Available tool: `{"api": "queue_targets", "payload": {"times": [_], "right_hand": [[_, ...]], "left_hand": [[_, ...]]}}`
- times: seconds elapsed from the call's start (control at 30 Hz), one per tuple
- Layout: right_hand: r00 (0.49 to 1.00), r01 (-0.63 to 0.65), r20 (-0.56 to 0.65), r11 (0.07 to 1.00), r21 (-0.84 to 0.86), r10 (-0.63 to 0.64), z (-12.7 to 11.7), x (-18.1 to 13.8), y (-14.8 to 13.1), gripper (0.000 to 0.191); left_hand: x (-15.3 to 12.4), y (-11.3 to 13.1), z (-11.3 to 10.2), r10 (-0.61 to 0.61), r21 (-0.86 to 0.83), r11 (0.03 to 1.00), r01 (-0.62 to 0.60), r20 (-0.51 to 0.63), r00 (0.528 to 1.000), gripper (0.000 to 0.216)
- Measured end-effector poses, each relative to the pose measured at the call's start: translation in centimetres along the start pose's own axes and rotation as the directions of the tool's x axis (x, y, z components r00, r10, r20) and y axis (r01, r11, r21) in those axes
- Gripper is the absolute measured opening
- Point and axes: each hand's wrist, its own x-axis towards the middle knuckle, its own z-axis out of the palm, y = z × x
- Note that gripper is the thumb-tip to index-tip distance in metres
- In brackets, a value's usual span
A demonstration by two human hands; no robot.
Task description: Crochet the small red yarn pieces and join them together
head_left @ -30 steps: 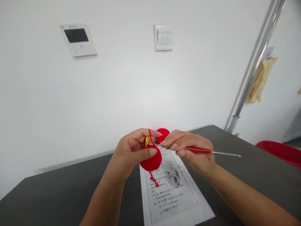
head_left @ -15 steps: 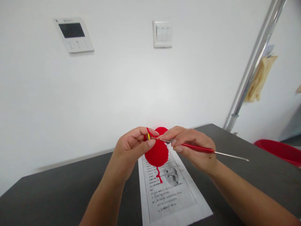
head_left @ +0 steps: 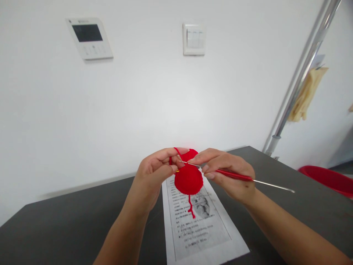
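Note:
My left hand pinches the upper left edge of a round red crochet piece, with red yarn running over its index finger. A small bit of yellow, perhaps a stitch marker, shows by the thumb tip. My right hand grips a crochet hook with a red handle and thin metal ends. Its tip lies at the top of the piece, near the left fingers and the yarn. A short yarn tail hangs from the bottom of the piece. Behind the hands is more red, a ball of yarn, partly hidden.
A printed sheet lies on the dark table beneath the hands. The white wall behind carries a panel and a light switch. At right are a metal pole, yellow gloves and a red basin.
The crochet piece and its tail have shifted a little right. My left thumb has drawn back slightly, and the yellow bit shows less and lower. Both hands keep their hold.

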Motion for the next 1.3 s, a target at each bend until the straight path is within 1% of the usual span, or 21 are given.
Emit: {"api": "queue_targets", "payload": {"times": [0.07,0.17,0.27,0.37,0.53,0.67,0.77,0.87,0.93,1.2,1.3], "right_hand": [[1.0,0.002,-0.003,1.0,-0.029,-0.002,-0.1,0.0,0.0,0.012],[1.0,0.017,-0.006,0.998,-0.065,-0.017,-0.2,-0.1,0.0,0.015],[1.0,0.018,-0.002,0.998,-0.059,-0.018,-0.3,-0.1,0.0,0.015],[1.0,-0.014,-0.001,1.0,-0.003,0.014,-0.4,0.0,0.0,0.012],[0.996,-0.086,0.016,0.988,0.131,0.084,-0.7,0.3,0.1,0.006],[0.989,-0.145,0.068,0.965,0.22,0.133,-1.2,0.5,0.3,0.003],[0.982,-0.161,0.138,0.957,0.239,0.131,-1.7,0.6,0.4,0.005],[0.971,-0.156,0.214,0.961,0.23,0.107,-2.3,0.7,0.4,0.01],[0.966,-0.142,0.244,0.967,0.213,0.088,-2.6,0.7,0.3,0.012],[0.953,-0.074,0.298,0.994,0.076,0.048,-2.9,1.0,-0.1,0.008],[0.953,-0.064,0.299,0.997,0.049,0.046,-2.9,1.0,-0.2,0.007]], "left_hand": [[-0.1,-0.1,0.0,-0.014,-0.009,1.0,0.014,0.001,1.0,0.027],[-0.1,-0.3,-0.2,-0.031,-0.007,1.0,0.031,0.021,0.999,0.035],[0.0,-0.5,-0.5,-0.009,0.012,1.0,0.009,0.027,1.0,0.029],[-0.1,-0.3,-0.7,0.012,0.069,0.998,-0.013,0.01,1.0,0.018],[-0.3,0.3,-0.8,0.023,0.142,0.99,-0.026,0.025,0.999,0.01],[-0.5,0.7,-0.8,0.018,0.218,0.976,-0.023,0.025,1.0,0.006],[-0.6,0.7,-0.8,0.009,0.273,0.962,-0.017,0.032,0.999,0.008],[-0.6,0.6,-0.7,0.0,0.313,0.95,-0.009,0.029,1.0,0.007],[-0.6,0.5,-0.7,0.002,0.334,0.943,-0.009,0.023,1.0,0.006],[-0.5,0.1,-0.7,0.035,0.408,0.912,-0.033,0.002,0.999,0.009],[-0.5,0.0,-0.8,0.039,0.438,0.898,-0.036,0.002,0.999,0.011]]}}
